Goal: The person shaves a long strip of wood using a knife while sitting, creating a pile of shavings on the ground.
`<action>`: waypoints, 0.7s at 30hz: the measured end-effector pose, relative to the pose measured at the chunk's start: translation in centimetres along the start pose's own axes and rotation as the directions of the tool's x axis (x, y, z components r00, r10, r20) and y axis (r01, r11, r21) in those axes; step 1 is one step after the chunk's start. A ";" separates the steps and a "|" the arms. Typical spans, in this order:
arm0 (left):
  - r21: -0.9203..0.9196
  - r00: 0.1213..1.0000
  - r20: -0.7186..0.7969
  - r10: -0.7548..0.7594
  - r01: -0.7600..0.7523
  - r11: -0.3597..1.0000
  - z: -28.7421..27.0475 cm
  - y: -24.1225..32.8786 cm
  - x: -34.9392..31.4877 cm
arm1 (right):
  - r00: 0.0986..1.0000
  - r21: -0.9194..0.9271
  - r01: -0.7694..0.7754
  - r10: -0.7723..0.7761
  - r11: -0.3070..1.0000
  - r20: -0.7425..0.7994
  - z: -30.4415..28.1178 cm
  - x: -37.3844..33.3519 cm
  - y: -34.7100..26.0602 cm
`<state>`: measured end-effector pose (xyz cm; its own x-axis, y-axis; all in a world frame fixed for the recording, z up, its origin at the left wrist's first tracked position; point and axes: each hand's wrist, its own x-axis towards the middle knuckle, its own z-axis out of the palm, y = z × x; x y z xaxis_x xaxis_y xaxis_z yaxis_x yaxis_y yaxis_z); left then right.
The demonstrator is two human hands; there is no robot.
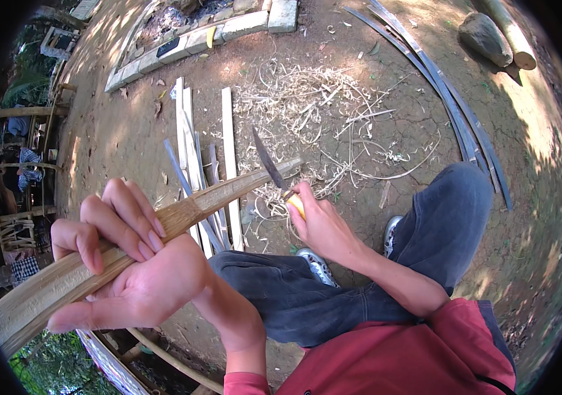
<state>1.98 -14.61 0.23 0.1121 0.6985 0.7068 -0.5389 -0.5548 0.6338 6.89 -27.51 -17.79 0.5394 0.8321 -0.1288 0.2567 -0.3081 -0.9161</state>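
Observation:
My left hand (139,263) is wrapped round a long split bamboo strip (182,214), palm up, fingers curled over its top. The strip slants from the lower left, close to the camera, to a narrow far tip near the middle of the view. A joint ring shows just beyond my fingers. In my right hand (324,224) is a knife (268,158) with a yellow handle, my fingers closed round it. Its dark, pointed blade crosses the strip near the far tip and points up and away. Whether the edge touches the bamboo I cannot tell.
Curled bamboo shavings (307,99) cover the ground ahead. Several cut strips (192,151) lie left of them. Long dark strips (436,79) curve along the right, near a stone (485,39) and a pole (511,33). A block border (202,41) with a dark phone-like slab stands far left.

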 end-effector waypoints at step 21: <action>0.092 0.999 -0.038 0.006 -0.002 0.996 0.2 0.1 0.1 | 1.000 0.186 -0.005 0.010 0.983 -0.028 1.7 1.4 3.6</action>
<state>2.13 -14.68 0.42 0.0777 0.7119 0.6979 -0.4599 -0.5955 0.6587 7.20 -26.63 -21.92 0.5641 0.8158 -0.1275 0.1006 -0.2212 -0.9700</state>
